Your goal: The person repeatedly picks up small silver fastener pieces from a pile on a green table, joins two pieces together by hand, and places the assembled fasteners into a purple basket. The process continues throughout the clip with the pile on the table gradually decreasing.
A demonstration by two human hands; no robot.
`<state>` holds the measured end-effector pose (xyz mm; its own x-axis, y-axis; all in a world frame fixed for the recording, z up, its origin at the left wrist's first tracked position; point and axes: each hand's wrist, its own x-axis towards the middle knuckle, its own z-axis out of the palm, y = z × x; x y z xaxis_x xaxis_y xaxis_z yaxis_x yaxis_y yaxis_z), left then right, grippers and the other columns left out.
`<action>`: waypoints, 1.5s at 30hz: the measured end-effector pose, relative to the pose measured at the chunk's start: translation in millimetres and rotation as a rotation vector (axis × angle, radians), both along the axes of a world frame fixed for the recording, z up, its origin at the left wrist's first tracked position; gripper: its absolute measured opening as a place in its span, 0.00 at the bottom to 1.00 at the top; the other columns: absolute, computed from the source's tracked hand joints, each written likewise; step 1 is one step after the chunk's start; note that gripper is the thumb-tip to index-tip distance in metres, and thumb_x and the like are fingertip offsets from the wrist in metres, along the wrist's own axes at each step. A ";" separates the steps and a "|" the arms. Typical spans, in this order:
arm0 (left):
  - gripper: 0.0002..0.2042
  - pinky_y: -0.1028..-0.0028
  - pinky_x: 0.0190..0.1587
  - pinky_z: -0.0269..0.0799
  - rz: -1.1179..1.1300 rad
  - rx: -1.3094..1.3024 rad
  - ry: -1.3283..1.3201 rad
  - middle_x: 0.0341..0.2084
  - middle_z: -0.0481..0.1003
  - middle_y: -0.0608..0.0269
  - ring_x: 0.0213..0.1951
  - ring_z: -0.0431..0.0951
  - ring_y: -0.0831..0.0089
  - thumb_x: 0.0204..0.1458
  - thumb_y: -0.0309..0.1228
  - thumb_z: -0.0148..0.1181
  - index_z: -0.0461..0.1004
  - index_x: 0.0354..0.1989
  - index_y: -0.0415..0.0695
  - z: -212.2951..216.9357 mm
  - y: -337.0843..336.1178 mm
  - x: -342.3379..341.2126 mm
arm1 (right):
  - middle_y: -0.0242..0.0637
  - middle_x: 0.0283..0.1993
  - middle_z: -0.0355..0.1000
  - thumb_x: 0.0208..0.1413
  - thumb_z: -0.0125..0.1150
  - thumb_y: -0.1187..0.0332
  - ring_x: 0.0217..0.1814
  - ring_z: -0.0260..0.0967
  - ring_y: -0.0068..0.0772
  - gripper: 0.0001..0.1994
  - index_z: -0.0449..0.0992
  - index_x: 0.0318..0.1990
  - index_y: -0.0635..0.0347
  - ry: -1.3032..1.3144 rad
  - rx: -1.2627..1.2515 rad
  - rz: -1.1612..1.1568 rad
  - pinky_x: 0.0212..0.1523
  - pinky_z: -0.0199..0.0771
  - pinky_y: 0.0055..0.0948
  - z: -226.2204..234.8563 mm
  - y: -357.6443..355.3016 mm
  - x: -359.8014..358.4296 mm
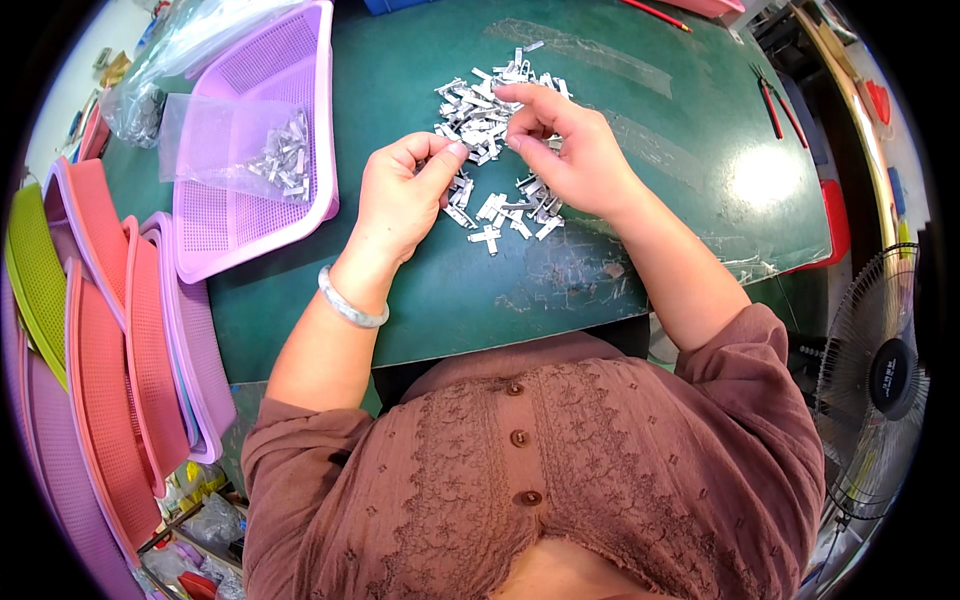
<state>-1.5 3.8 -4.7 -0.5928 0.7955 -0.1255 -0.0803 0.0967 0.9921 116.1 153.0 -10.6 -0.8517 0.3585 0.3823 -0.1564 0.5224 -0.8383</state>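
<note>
A loose heap of small silvery metal pieces lies on the green table, with smaller clusters on its near side. My left hand is at the heap's left edge. Its thumb and forefinger are pinched together, and whatever is between them is hidden or too small to make out. Over the right side of the heap is my right hand, forefinger stretched out and thumb apart from it, the other fingers bent. Nothing shows in its grip. Several metal pieces lie between and below my hands.
At left, a purple basket holds a clear bag of metal pieces. Stacked baskets lean beside the table. Red-handled pliers and a red pen lie farther off; a fan stands at right.
</note>
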 end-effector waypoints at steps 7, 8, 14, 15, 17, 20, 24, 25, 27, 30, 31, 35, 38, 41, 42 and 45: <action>0.06 0.84 0.23 0.58 0.006 -0.058 0.186 0.17 0.68 0.74 0.21 0.62 0.87 0.48 0.28 0.56 0.74 0.28 0.37 -8.8 2.0 -2.0 | 0.32 0.27 0.67 0.39 0.60 0.75 0.33 0.62 0.36 0.26 0.64 0.51 0.56 -0.177 0.490 -0.091 0.39 0.62 0.32 -2.1 -7.7 -4.5; 0.07 0.84 0.23 0.59 0.008 -0.074 0.198 0.17 0.68 0.74 0.21 0.62 0.87 0.48 0.28 0.56 0.74 0.28 0.37 -8.8 2.2 -2.1 | 0.32 0.26 0.67 0.39 0.61 0.74 0.33 0.62 0.36 0.26 0.64 0.51 0.56 -0.175 0.507 -0.101 0.39 0.61 0.32 -3.4 -9.6 -6.0; 0.06 0.84 0.23 0.59 0.005 -0.070 0.142 0.17 0.68 0.73 0.20 0.62 0.87 0.48 0.28 0.56 0.74 0.29 0.36 -9.8 2.9 -1.7 | 0.30 0.25 0.66 0.38 0.61 0.73 0.32 0.62 0.33 0.27 0.64 0.51 0.57 -0.110 0.649 -0.191 0.41 0.58 0.33 -9.8 -18.0 -13.4; 0.06 0.84 0.23 0.59 0.005 -0.068 0.143 0.17 0.68 0.73 0.20 0.62 0.87 0.48 0.28 0.56 0.74 0.29 0.36 -9.8 2.9 -1.8 | 0.30 0.25 0.66 0.38 0.61 0.73 0.32 0.62 0.33 0.26 0.64 0.51 0.57 -0.114 0.656 -0.206 0.41 0.58 0.33 -10.2 -19.3 -14.0; 0.06 0.84 0.23 0.58 0.004 -0.063 0.146 0.17 0.68 0.74 0.20 0.62 0.87 0.48 0.28 0.56 0.74 0.28 0.36 -9.7 3.2 -1.9 | 0.29 0.25 0.66 0.39 0.59 0.74 0.32 0.63 0.33 0.25 0.64 0.50 0.57 -0.121 0.673 -0.235 0.41 0.57 0.33 -10.9 -19.8 -14.4; 0.06 0.84 0.23 0.58 0.005 -0.059 0.143 0.18 0.68 0.74 0.20 0.62 0.87 0.48 0.28 0.55 0.74 0.28 0.36 -9.4 3.3 -1.7 | 0.29 0.24 0.66 0.39 0.57 0.76 0.31 0.63 0.32 0.24 0.64 0.50 0.58 -0.123 0.664 -0.252 0.41 0.57 0.33 -12.9 -18.2 -15.0; 0.06 0.85 0.22 0.58 0.010 -0.039 0.136 0.17 0.67 0.74 0.20 0.62 0.88 0.49 0.27 0.55 0.73 0.32 0.37 -9.0 2.8 -1.7 | 0.30 0.23 0.66 0.39 0.54 0.78 0.29 0.64 0.30 0.23 0.65 0.49 0.60 -0.139 0.499 -0.195 0.40 0.59 0.31 -7.0 -12.6 -9.8; 0.07 0.86 0.21 0.57 0.014 -0.041 0.135 0.17 0.66 0.75 0.19 0.61 0.88 0.49 0.27 0.55 0.73 0.34 0.38 -8.3 3.0 -1.1 | 0.30 0.23 0.66 0.39 0.54 0.78 0.29 0.64 0.28 0.23 0.65 0.49 0.60 -0.147 0.443 -0.175 0.39 0.60 0.30 -4.5 -11.2 -7.9; 0.07 0.87 0.20 0.56 0.009 -0.041 0.103 0.16 0.65 0.76 0.18 0.60 0.89 0.50 0.27 0.54 0.73 0.36 0.39 -6.2 2.7 -0.2 | 0.29 0.24 0.66 0.40 0.53 0.79 0.29 0.65 0.23 0.23 0.65 0.49 0.61 -0.151 0.155 -0.072 0.36 0.64 0.25 -4.2 -6.2 -6.6; 0.08 0.88 0.20 0.55 -0.024 -0.029 0.021 0.16 0.64 0.76 0.18 0.59 0.89 0.50 0.28 0.53 0.73 0.38 0.39 0.1 1.7 2.1 | 0.28 0.23 0.65 0.41 0.55 0.78 0.30 0.63 0.21 0.22 0.65 0.49 0.62 -0.092 -0.027 0.044 0.34 0.66 0.22 2.5 -3.8 -1.9; 0.08 0.88 0.20 0.55 -0.036 -0.022 0.001 0.16 0.64 0.76 0.17 0.59 0.89 0.51 0.28 0.53 0.73 0.38 0.39 2.6 1.6 3.6 | 0.27 0.23 0.65 0.41 0.55 0.78 0.29 0.63 0.21 0.22 0.65 0.49 0.62 -0.083 -0.033 0.060 0.34 0.66 0.22 1.9 -4.1 -1.8; 0.08 0.86 0.19 0.56 -0.090 0.012 -0.015 0.18 0.67 0.74 0.18 0.61 0.88 0.50 0.27 0.54 0.73 0.35 0.37 3.8 -0.2 2.7 | 0.26 0.24 0.65 0.41 0.54 0.78 0.29 0.63 0.20 0.23 0.65 0.50 0.61 -0.051 -0.056 0.115 0.35 0.65 0.22 2.2 -5.3 -0.6; 0.07 0.87 0.19 0.56 -0.088 0.030 -0.025 0.17 0.67 0.73 0.17 0.62 0.88 0.50 0.27 0.54 0.74 0.34 0.37 2.4 -0.4 1.2 | 0.26 0.26 0.65 0.43 0.54 0.80 0.31 0.62 0.17 0.24 0.62 0.53 0.62 -0.079 -0.126 0.161 0.38 0.64 0.20 6.9 -4.5 0.6; 0.06 0.88 0.17 0.52 -0.052 0.012 -0.099 0.14 0.63 0.76 0.16 0.59 0.88 0.51 0.29 0.53 0.74 0.34 0.41 3.8 -0.5 2.2 | 0.27 0.28 0.65 0.45 0.53 0.80 0.32 0.62 0.16 0.25 0.60 0.54 0.63 -0.106 -0.219 0.174 0.39 0.63 0.19 11.9 -3.6 1.3; 0.06 0.88 0.17 0.52 -0.043 0.023 -0.130 0.14 0.63 0.75 0.16 0.59 0.88 0.51 0.29 0.53 0.74 0.33 0.41 4.0 -0.7 1.8 | 0.27 0.29 0.66 0.46 0.53 0.80 0.32 0.62 0.16 0.24 0.60 0.54 0.64 -0.109 -0.250 0.172 0.38 0.63 0.18 12.6 -3.2 1.4; 0.06 0.88 0.15 0.51 -0.014 0.050 -0.203 0.14 0.63 0.75 0.15 0.60 0.87 0.51 0.29 0.53 0.74 0.33 0.41 4.2 -1.3 0.5 | 0.29 0.31 0.68 0.49 0.53 0.79 0.35 0.64 0.18 0.23 0.59 0.55 0.64 -0.121 -0.399 0.191 0.38 0.63 0.18 13.1 -1.5 1.4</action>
